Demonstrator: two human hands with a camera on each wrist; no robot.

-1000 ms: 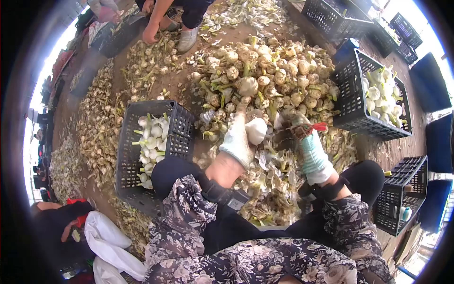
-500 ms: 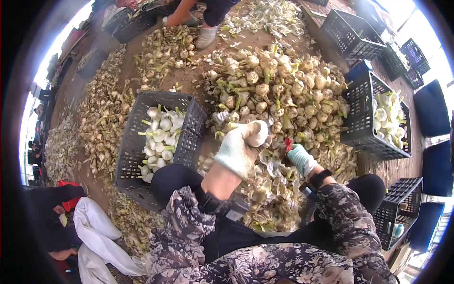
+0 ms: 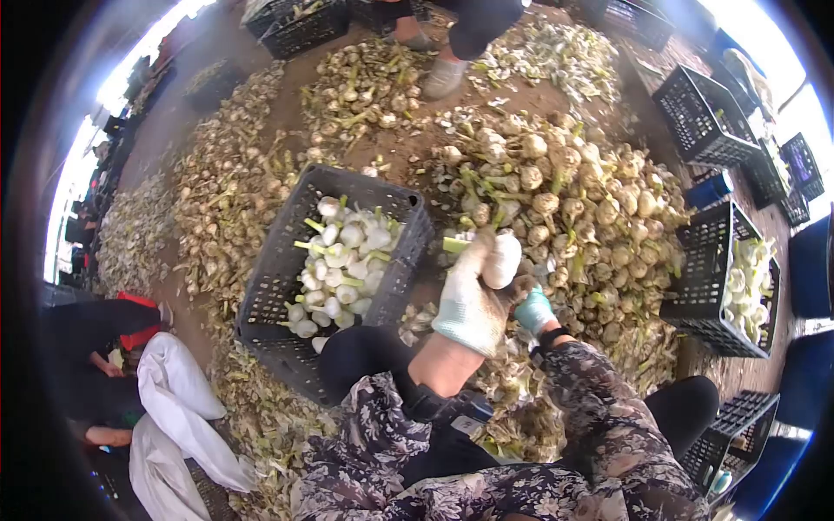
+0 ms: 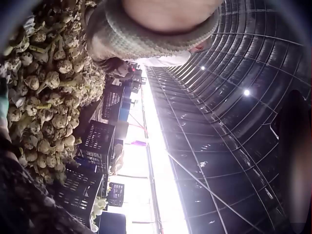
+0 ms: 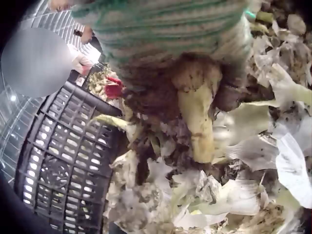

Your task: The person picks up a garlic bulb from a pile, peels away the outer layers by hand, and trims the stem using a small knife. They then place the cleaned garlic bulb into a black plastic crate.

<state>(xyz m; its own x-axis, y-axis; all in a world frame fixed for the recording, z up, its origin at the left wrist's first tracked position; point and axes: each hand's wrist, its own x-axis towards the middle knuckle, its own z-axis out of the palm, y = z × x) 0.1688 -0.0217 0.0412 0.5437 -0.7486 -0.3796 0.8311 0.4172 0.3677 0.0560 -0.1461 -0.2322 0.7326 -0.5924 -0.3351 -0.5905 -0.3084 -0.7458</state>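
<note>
My left hand (image 3: 473,304), in a pale knit glove, holds a clean white garlic bulb (image 3: 502,262) over the heap, its green stem (image 3: 453,245) pointing left. In the left wrist view only the glove's cuff (image 4: 141,46) shows; the bulb is hidden. My right hand (image 3: 532,310), in a teal-and-white glove, is close beside the left one. From its soil-stained fingers a pale garlic stem (image 5: 197,122) sticks out downward in the right wrist view; whatever joins it inside the palm is hidden. A red strip (image 5: 114,88) shows at that hand's edge.
A black crate (image 3: 404,286) of white bulbs stands by my left knee. Ahead lies a heap of unpeeled garlic (image 3: 599,208), with loose skins (image 5: 234,195) beneath my hands. Another filled crate (image 3: 712,321) stands right. A person's foot (image 3: 445,78) is at the far side.
My right hand has drawn back from the heap and come in beside the left. The left still holds the white bulb. The head view has swung left, so the crates appear farther right.
</note>
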